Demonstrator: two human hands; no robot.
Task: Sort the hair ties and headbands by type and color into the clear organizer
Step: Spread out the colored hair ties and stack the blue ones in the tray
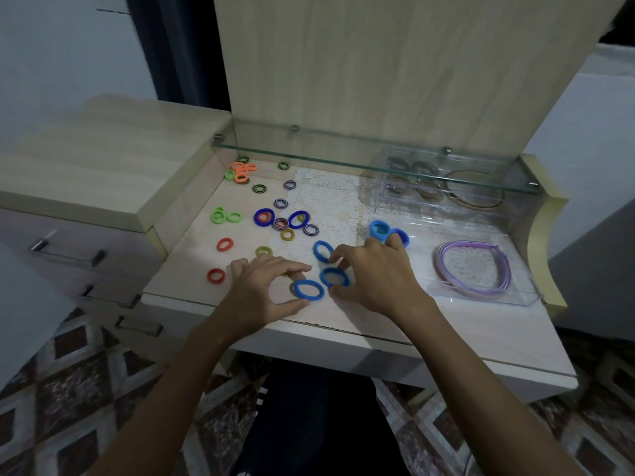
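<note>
Many hair ties lie scattered on the dresser top (343,314). My left hand (261,290) pinches a blue hair tie (308,290) between thumb and forefinger, flat on the surface. My right hand (374,273) closes thumb and forefinger on a second blue tie (335,277); a third blue tie (323,250) lies just beyond its fingertips. Two lighter blue ties (379,230) sit behind the right hand. The clear organizer (515,297) stands at the right, holding purple headbands (474,269) in front and greyish ties (424,170) and a thin brown band (476,192) behind.
Green ties (220,216), orange ties (242,171), red ties (216,276), dark blue ties (264,217) and striped ties (281,224) spread over the left half. A glass shelf (343,158) overhangs the back. A raised drawer unit (103,166) borders the left; a curved side panel (546,235) borders the right.
</note>
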